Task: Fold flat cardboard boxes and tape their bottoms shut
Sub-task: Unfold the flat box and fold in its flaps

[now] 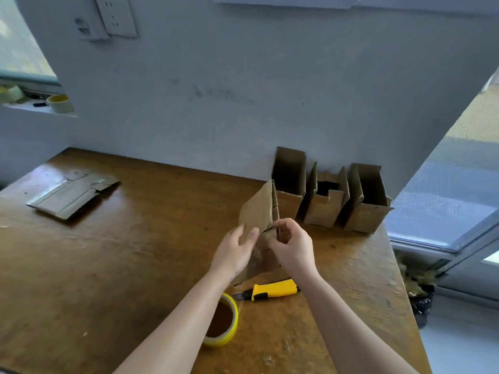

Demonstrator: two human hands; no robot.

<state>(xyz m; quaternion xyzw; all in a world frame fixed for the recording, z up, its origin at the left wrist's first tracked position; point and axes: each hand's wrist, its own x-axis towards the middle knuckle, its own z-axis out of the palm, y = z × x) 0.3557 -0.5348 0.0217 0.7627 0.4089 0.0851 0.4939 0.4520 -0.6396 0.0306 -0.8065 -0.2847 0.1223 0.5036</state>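
A brown cardboard box stands partly folded on the wooden table, its flaps pointing up and toward me. My left hand lies against the box's left flap with straight fingers. My right hand pinches a flap on the box's right side between curled fingers and thumb. A yellow roll of tape lies near my left forearm. Just beyond the roll lies a yellow utility knife. A stack of flat boxes sits at the far left of the table.
Three folded boxes stand in a row against the wall at the back right. Another tape roll rests on the window sill at the left. The table's right edge drops off beside a window.
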